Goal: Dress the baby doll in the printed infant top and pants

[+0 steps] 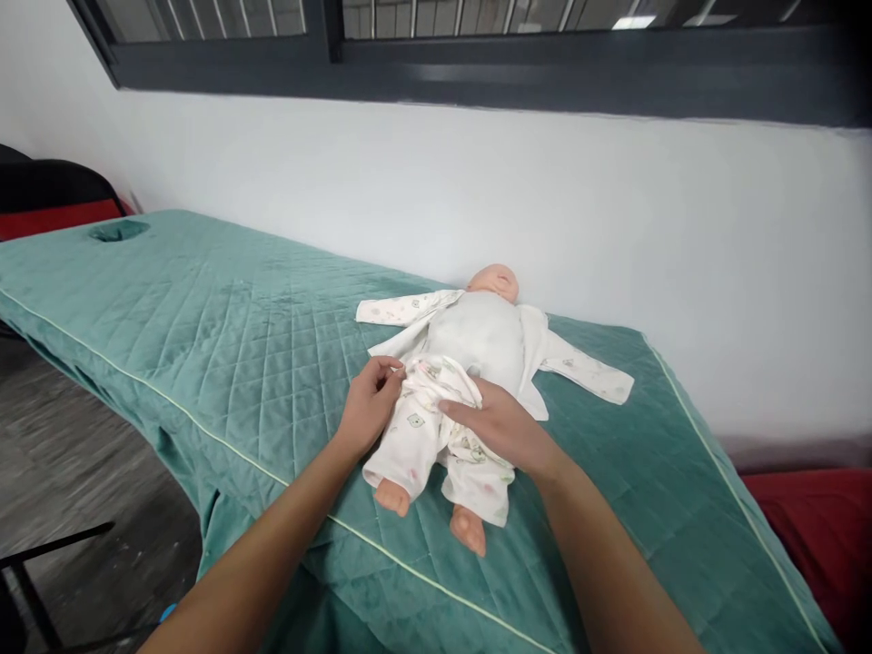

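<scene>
A baby doll [494,281] lies on its back on a green quilted bed cover, head toward the wall and bare feet toward me. Its white printed jacket [586,366] hangs open, with both sleeves spread out over a pale torso. White printed baby pants [415,436] cover the legs, their waist bunched at the hips. My left hand [371,400] pinches the waistband at the doll's hip on the left side. On the other side, my right hand [500,422] grips the bunched waist, thumb on top and fingers partly hidden behind the cloth.
The green bed [224,336] has a face hole [119,231] toward its far left end. Behind it rises a white wall [409,173] under a dark window frame [545,77]. Red and black chairs [58,195] stand at far left; red fabric [817,536] lies beyond the right edge.
</scene>
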Tool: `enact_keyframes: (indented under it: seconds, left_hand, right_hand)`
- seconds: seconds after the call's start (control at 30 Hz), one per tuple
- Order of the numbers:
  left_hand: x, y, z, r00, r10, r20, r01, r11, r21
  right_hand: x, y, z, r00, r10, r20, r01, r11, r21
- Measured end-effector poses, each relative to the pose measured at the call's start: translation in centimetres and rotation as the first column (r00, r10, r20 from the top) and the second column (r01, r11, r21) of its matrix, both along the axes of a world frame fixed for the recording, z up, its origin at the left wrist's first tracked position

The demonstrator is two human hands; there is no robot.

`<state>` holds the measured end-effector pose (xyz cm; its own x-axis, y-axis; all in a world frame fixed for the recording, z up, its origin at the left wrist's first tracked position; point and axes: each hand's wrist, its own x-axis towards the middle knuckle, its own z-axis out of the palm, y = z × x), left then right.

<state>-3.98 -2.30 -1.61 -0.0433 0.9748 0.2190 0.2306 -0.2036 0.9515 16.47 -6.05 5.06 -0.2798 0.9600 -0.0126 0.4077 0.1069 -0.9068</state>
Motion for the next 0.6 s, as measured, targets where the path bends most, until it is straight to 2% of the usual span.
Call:
enact_keyframes:
  seconds: [0.07, 0.13, 0.2, 0.27, 0.33, 0.4, 0.5, 0.57, 0.6]
  left_hand:
    - [0.1, 0.5, 1.1, 0.999, 0.018, 0.038, -0.018, 1.0, 0.015]
    - [0.6, 1.6, 2.9, 0.998, -0.023, 0.06, 0.02, 0.998, 0.054]
    - [1.7, 3.2, 5.0, 0.99, -0.13, 0.047, 0.126, 0.989, 0.082]
    - [3.1, 5.1, 7.0, 0.945, -0.326, -0.016, 0.326, 0.945, 0.032]
    - [4.6, 6.8, 8.6, 0.807, -0.575, -0.134, 0.568, 0.818, -0.087]
    - [5.9, 8.0, 9.6, 0.587, -0.764, -0.266, 0.738, 0.641, -0.211]
    - [6.8, 8.6, 10.2, 0.299, -0.87, -0.392, 0.836, 0.437, -0.333]
    - [6.7, 8.4, 10.1, 0.172, -0.894, -0.413, 0.86, 0.341, -0.379]
    - [6.5, 8.3, 9.9, 0.138, -0.897, -0.42, 0.87, 0.313, -0.381]
  right_hand:
    - [1.5, -0.3, 0.0, 0.995, -0.059, -0.08, 0.06, 0.998, 0.012]
    - [3.4, -0.4, -0.3, 0.973, -0.151, -0.176, 0.153, 0.988, 0.0]
    - [5.1, -0.3, -1.0, 0.934, -0.235, -0.269, 0.232, 0.972, -0.046]
    - [6.2, -0.1, -1.7, 0.89, -0.295, -0.347, 0.282, 0.955, -0.09]
    - [6.6, 0.2, -2.3, 0.849, -0.326, -0.415, 0.307, 0.945, -0.114]
    - [6.5, 0.4, -2.6, 0.823, -0.336, -0.459, 0.311, 0.941, -0.131]
    - [6.1, 0.6, -2.6, 0.814, -0.331, -0.478, 0.296, 0.943, -0.15]
    - [6.0, 0.7, -2.6, 0.821, -0.306, -0.482, 0.265, 0.952, -0.153]
    - [5.9, 0.7, -2.7, 0.828, -0.289, -0.48, 0.246, 0.957, -0.152]
